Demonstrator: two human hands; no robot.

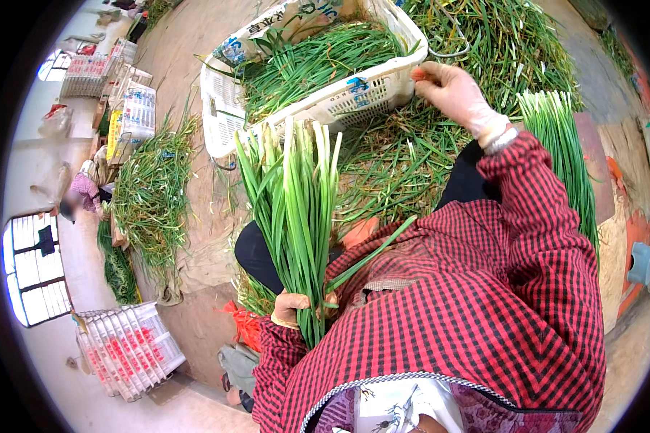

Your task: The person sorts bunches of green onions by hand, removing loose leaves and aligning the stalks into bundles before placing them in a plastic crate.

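Observation:
My left hand (pixel 291 309), in a thin pale glove, is closed around the lower part of a bunch of garlic chives (pixel 303 200). The bunch stands roughly upright before me, its pale cut ends at the top and its green leaves below. One leaf (pixel 371 253) sticks out to the right across the checked sleeve garment. My right hand (pixel 455 97), also gloved, hovers by the near right corner of a white plastic crate (pixel 325 105). Its fingers are curled, and something orange-red (pixel 418 74) shows at the fingertips; whether it is held or worn is unclear. Chives (pixel 325 59) lie in the crate.
Heaps of leafy trimmings (pixel 498 48) spread at the upper right. A neat row of chives (pixel 555 157) lies on a board (pixel 593 168) at my right. Stacked white crates (pixel 130 346) stand at left. Another person (pixel 86 189) sits beside a heap (pixel 154 200). A blue stool (pixel 642 262) is at far right.

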